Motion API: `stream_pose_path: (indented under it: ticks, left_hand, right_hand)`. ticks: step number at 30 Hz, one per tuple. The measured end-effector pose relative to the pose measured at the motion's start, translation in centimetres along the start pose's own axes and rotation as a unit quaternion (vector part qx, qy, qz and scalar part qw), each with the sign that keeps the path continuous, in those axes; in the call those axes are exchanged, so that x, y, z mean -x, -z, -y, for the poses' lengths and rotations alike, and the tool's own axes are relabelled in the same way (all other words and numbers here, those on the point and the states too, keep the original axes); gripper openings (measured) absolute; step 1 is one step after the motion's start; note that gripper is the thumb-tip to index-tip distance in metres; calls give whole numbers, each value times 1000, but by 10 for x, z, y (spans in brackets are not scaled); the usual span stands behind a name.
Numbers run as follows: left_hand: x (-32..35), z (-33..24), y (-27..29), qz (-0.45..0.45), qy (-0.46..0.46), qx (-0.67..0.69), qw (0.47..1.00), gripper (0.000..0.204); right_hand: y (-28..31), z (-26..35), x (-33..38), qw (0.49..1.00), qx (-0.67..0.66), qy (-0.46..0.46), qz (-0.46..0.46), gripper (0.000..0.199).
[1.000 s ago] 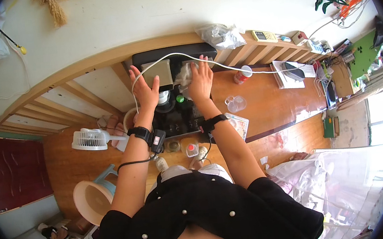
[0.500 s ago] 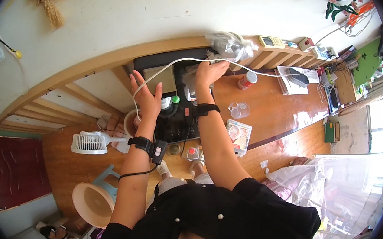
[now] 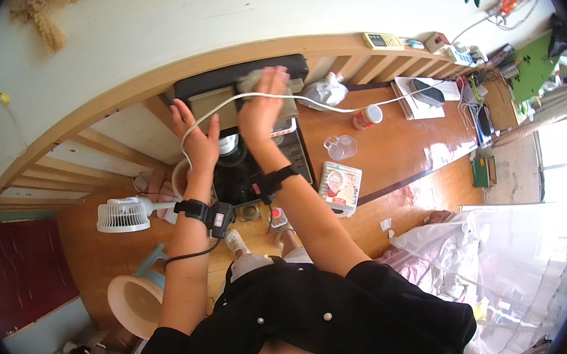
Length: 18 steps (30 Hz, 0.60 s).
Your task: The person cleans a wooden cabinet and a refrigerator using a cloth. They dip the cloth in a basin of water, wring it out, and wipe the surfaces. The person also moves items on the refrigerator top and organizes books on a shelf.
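At the near left sits a peach basin [image 3: 131, 305], with its near-right side cut off by the person's arm; whatever lies in it is hard to make out. A white fan [image 3: 123, 215] stands beyond it. A pale tub [image 3: 179, 179] is mostly hidden behind the left forearm, its contents out of sight. The left hand [image 3: 198, 141] is open, fingers spread, beside a beige panel [image 3: 212, 104] in front of a black padded case [image 3: 194, 85]; contact cannot be told. Below the hands lies a glossy black slab [image 3: 235, 187], partly covered by the wrists.

A pale, crumpled cloth [image 3: 250, 82] is at the far fingers of the right hand [image 3: 261, 112], over the case; both are blurred, so whether the fingers grip or press it cannot be told. Near the counter [image 3: 413, 156], a clear bottle [image 3: 278, 217] with a red cap is partly hidden. Farther right are a plastic bag [image 3: 327, 92], contents unclear, a printed box [image 3: 340, 188], a clear cup [image 3: 345, 147] and a white-lidded red jar [image 3: 368, 117].
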<state>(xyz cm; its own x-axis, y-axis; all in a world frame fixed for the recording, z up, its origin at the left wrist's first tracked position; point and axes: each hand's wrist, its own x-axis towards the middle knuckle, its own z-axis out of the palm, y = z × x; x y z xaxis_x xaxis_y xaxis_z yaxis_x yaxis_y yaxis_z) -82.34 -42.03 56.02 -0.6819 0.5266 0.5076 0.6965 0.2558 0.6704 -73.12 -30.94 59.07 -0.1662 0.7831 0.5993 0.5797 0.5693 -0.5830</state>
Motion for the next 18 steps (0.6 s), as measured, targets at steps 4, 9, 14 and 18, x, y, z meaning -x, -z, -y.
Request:
stream_pose_path:
  ticks: [4, 9, 14, 18]
  left_hand:
    - [-5, -14, 1, 47, 4, -27, 999, 87]
    - [14, -55, 17, 101, -85, 1, 991, 84]
    - [53, -76, 20, 133, -50, 177, 974, 77]
    - [68, -84, 22, 86, 113, 316, 938, 71]
  right_hand:
    - [-1, -4, 6, 988, -129, 79, 30, 60]
    - [37, -23, 16, 935, -339, 37, 102, 52]
    - [98, -22, 39, 833, -461, -92, 293, 40]
    - [120, -54, 33, 650, -559, -56, 511, 57]
